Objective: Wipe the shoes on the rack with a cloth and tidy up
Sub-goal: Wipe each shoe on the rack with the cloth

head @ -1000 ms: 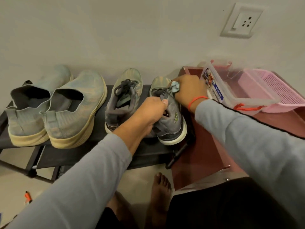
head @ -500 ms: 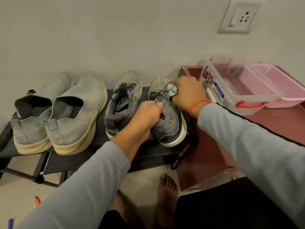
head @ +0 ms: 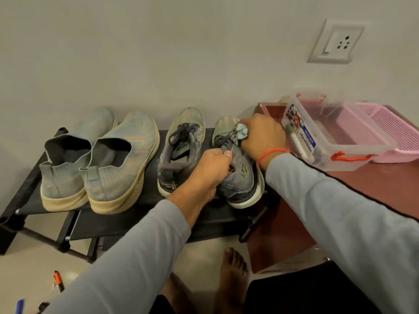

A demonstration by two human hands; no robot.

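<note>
Several shoes stand on a low black rack (head: 31,177). At the right end is a grey laced sneaker (head: 243,184). My left hand (head: 210,171) grips its collar near the heel. My right hand (head: 260,138) presses a small pale blue cloth (head: 241,131) against the laces and tongue. Its twin, the other grey sneaker (head: 179,155), stands just left of it. Two larger blue-grey slip-on shoes (head: 120,164) fill the left half of the rack.
A dark red cabinet top (head: 374,184) to the right holds a clear plastic box (head: 328,141) with markers and a pink basket (head: 394,132). A wall socket (head: 337,43) is above. Markers (head: 57,279) lie on the floor at lower left. My bare feet (head: 233,268) are below the rack.
The view has tilted upward a little, so everything sits lower in frame. My right hand with the cloth has shifted slightly along the sneaker's laces. My left hand keeps its hold.
</note>
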